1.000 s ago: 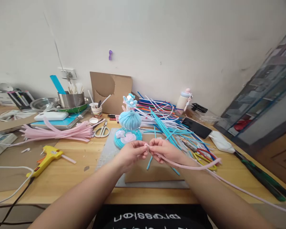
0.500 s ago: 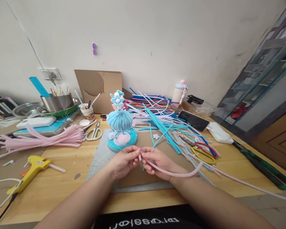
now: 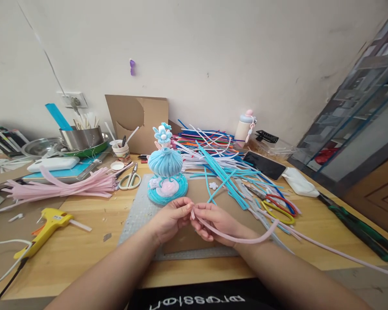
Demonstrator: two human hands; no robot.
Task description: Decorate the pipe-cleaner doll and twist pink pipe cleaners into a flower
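Singles sweep the count!

Here they come: one left hand (image 3: 173,220), one right hand (image 3: 217,221), one held pink stem (image 3: 236,238), one pink bundle (image 3: 67,186), one blue figure (image 3: 164,162), one loose flower (image 3: 213,186), one glue gun (image 3: 53,220), one bottle (image 3: 242,131), one phone (image 3: 265,165)! Coloured stems (image 3: 224,172)? Too tangled to count!

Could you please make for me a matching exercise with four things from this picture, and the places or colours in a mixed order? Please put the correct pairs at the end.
Things
1. curved pink strip
2. glue gun
3. small pale flower
4. bottle

Places and colours
A. lying on the flat brown cardboard
B. upright near the wall
C. held at the fingertips of the left hand and the right hand
D. mostly yellow, lying to the left of both hands

Pairs: 1-C, 2-D, 3-A, 4-B
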